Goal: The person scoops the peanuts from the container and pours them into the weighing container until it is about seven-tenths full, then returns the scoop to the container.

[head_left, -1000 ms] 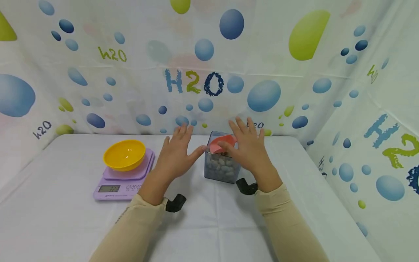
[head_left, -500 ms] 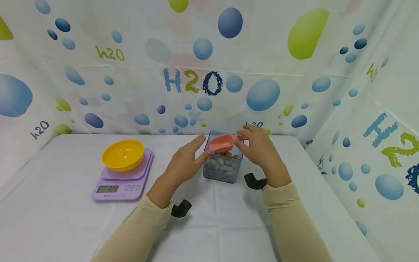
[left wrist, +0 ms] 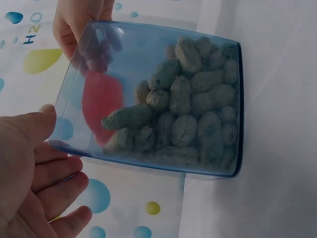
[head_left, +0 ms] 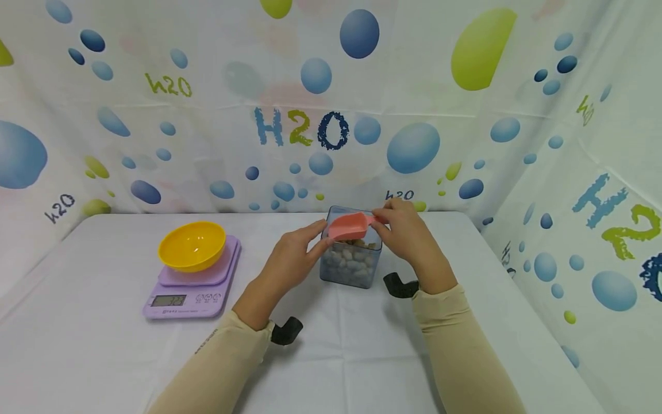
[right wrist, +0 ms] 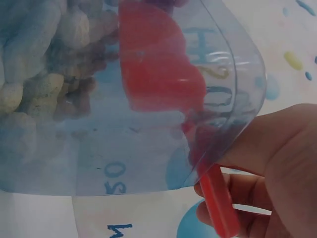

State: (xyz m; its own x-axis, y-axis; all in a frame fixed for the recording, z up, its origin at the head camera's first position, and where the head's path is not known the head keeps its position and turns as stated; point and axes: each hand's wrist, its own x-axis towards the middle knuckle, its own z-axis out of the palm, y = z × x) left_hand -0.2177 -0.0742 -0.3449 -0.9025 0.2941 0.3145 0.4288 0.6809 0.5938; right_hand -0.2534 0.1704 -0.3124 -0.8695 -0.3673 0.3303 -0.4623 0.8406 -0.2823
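Note:
A translucent blue-grey container (head_left: 345,269) of unshelled peanuts (left wrist: 181,96) stands near the back of the table. Over its opening lies a pink-red scoop (head_left: 349,226), seen through the wall in both wrist views. My right hand (head_left: 411,238) pinches the scoop's handle (right wrist: 218,201) between thumb and fingers at the container's right side. At the left rim is my left hand (head_left: 287,261), thumb close to the front corner and fingers relaxed along the side. Whether it presses the wall is hard to tell. The scoop's bowl looks bare.
On the left, a yellow bowl (head_left: 192,246) sits on a purple kitchen scale (head_left: 182,307) with a lit display. A white cloth covers the table (head_left: 331,374). Behind it hangs a patterned curtain (head_left: 207,138).
My right hand came down from above the container with spread fingers and took the scoop's handle, tilting the scoop sideways. My left hand moved right to the container's rim.

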